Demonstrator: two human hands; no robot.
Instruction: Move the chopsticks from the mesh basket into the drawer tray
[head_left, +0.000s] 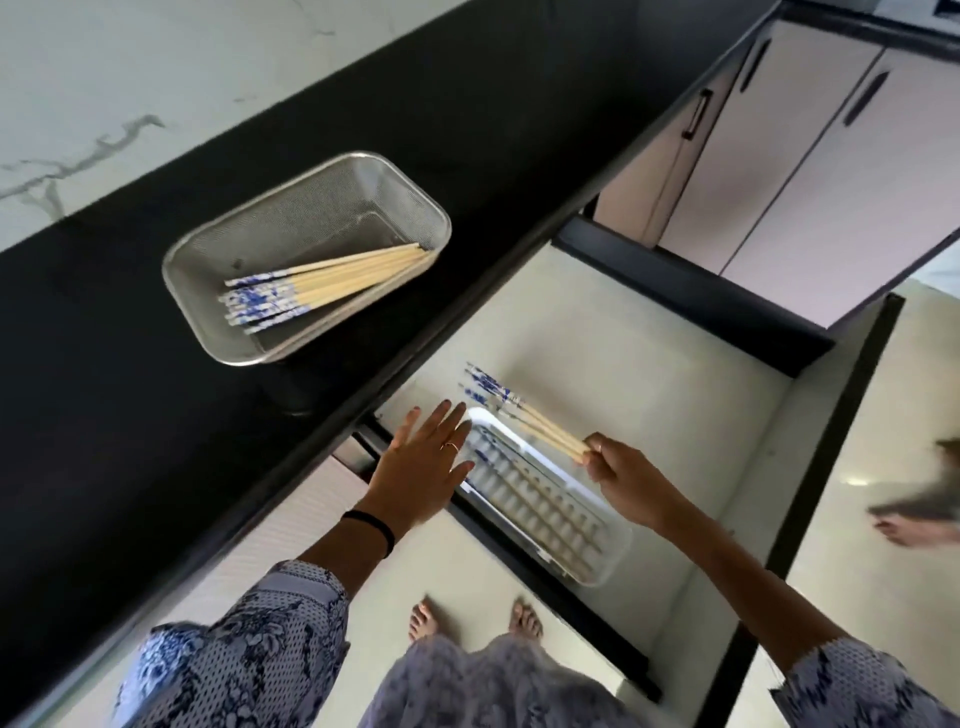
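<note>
A person stands at a black kitchen counter (130, 389) over an open drawer (649, 374). The right hand (631, 480) pinches a small bunch of chopsticks (524, 415) by their plain wooden ends, their blue-and-white patterned ends pointing away from the hand and out past the far end of the white drawer tray (545, 499). The bunch is blurred, so how many sticks it holds cannot be told. The tray lies in the drawer between and just below the two hands, its slotted floor partly covered by them.

The left hand (426, 462), fingers straight and spread, holds nothing and hovers flat over the near-left end of the tray, beside the counter edge; whether it touches the tray is unclear. A thin ring shows on one finger and a black band circles the wrist.

Beyond the left hand, up on the counter, sits the mesh basket (306, 254), with more chopsticks (322, 286) lying in it along its near side.
</note>
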